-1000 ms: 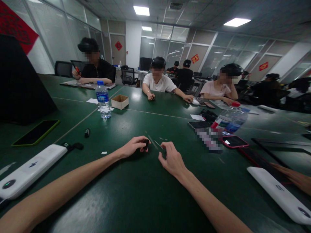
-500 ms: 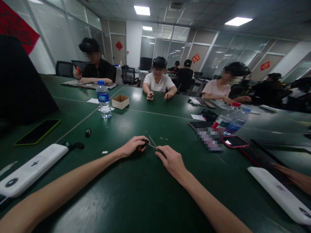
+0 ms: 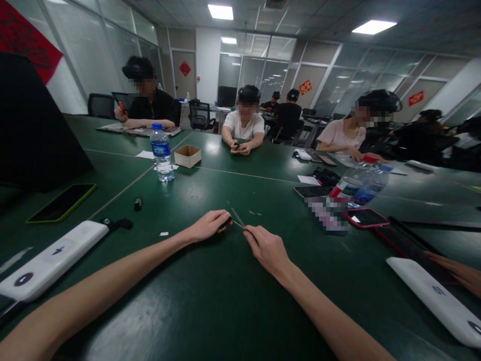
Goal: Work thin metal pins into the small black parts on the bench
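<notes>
Both my forearms reach out over the dark green table point(image 3: 210, 301). My left hand point(image 3: 208, 225) is closed in a pinch on a small black part point(image 3: 226, 221). My right hand point(image 3: 268, 248) is closed too, its fingertips pinching a thin pale strip point(image 3: 238, 224) that runs across to the black part. Just beyond the fingers lie a few more thin strips point(image 3: 237, 215) flat on the table. What the black part is I cannot make out.
A water bottle point(image 3: 162, 153) and a small cardboard box point(image 3: 187, 156) stand farther back. White oblong devices lie at left point(image 3: 52, 258) and right point(image 3: 436, 296). Phones point(image 3: 62, 202) point(image 3: 366, 218), a lying bottle point(image 3: 361, 183) and a small black piece point(image 3: 138, 203) are around. Several people sit opposite.
My two hands have drawn closer, the strip now bridging them. The view has shifted slightly. A person opposite has brought both hands together.
</notes>
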Tool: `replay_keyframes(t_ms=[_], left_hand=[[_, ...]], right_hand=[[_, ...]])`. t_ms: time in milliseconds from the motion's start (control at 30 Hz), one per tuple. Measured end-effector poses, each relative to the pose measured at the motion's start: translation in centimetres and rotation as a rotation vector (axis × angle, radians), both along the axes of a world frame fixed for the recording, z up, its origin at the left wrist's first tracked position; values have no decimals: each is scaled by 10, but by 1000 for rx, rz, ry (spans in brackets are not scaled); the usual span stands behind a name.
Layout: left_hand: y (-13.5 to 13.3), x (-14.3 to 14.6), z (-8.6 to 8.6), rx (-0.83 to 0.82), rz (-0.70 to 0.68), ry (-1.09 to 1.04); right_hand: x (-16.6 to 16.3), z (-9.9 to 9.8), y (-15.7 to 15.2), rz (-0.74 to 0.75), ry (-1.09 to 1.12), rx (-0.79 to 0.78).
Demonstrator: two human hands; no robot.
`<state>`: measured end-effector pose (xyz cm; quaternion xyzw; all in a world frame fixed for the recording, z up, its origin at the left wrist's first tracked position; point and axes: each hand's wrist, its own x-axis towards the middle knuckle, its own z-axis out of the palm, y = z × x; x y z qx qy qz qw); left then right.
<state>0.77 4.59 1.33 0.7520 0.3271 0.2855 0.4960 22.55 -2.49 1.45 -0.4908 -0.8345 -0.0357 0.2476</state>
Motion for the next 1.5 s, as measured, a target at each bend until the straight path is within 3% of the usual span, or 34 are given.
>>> replay_keyframes(t_ms=[233, 500, 1000, 1267, 1500], left_hand=[[-1, 4, 0, 158, 75, 92], [2, 6, -3, 184, 83, 142], [0, 8, -1, 197, 78, 128], [0, 9, -2, 203, 54, 157], [-1, 3, 4, 205, -63, 220]], right_hand=[[-5, 1, -6, -54, -32, 27], [-9, 1, -12, -130, -117, 89], [-9, 1, -12, -117, -22, 63], [-8, 4, -14, -122, -120, 27], [-8, 4, -18, -131, -183, 44]])
